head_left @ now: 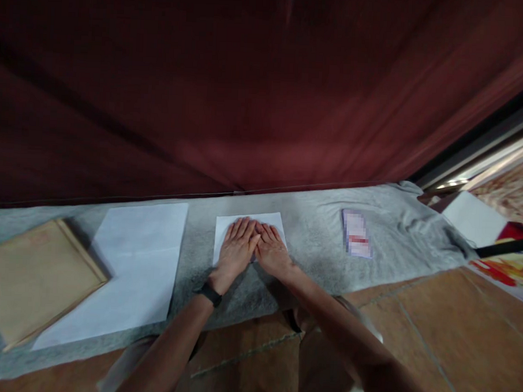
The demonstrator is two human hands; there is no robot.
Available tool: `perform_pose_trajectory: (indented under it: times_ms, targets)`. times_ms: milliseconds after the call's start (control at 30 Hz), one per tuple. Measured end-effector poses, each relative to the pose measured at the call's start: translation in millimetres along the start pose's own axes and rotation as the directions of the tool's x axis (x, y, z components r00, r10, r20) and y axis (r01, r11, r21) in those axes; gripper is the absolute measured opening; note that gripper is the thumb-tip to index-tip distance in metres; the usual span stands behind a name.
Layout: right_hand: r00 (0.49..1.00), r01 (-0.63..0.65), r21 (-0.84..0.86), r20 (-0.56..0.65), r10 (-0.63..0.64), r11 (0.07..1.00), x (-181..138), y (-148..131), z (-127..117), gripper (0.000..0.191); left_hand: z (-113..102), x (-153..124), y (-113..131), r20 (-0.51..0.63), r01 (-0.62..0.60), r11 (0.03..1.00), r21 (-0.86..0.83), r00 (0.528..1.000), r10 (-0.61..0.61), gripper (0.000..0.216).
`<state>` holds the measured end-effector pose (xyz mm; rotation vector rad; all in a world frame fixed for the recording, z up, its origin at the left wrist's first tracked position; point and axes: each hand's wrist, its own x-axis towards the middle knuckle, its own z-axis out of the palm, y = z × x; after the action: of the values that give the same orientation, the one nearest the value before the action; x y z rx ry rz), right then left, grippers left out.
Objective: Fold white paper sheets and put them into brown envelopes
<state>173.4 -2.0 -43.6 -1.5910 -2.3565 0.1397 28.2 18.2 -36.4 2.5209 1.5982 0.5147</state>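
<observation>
A small folded white paper (225,226) lies on a grey cloth (312,233) spread over the floor. My left hand (235,250) rests flat on it with the fingers stretched out and together. My right hand (273,249) lies flat beside it, fingers out, touching the left hand at the fingertips. Both palms press down on the paper and hold nothing. A black band is on my left wrist (209,293).
A larger white sheet (132,271) lies to the left, with a brown envelope stack (32,278) partly on it. A small printed slip (356,233) is to the right. A dark red curtain (249,91) hangs behind. Brown floor tiles (433,330) are in front.
</observation>
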Motion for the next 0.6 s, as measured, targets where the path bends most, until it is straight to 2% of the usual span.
perform_pose_trajectory:
  times_ms: [133, 367, 600]
  targets:
    - [1.0, 0.006, 0.013, -0.012, -0.005, 1.0, -0.5, 5.5, -0.4, 0.049, -0.1, -4.3, -6.1, 0.002, 0.01, 1.0, 0.029, 1.0, -0.01, 0.057]
    - [0.996, -0.083, -0.03, 0.024, 0.084, 0.996, -3.6, 23.5, -7.9, 0.049, -1.0, -8.2, -14.4, 0.018, 0.032, 0.996, 0.08, 0.999, -0.034, 0.055]
    - [0.989, -0.145, -0.007, 0.018, 0.145, 0.989, -0.2, 31.4, -20.7, 0.048, -9.9, -10.8, -7.6, 0.026, -0.021, 0.989, 0.149, 1.0, 0.018, 0.053]
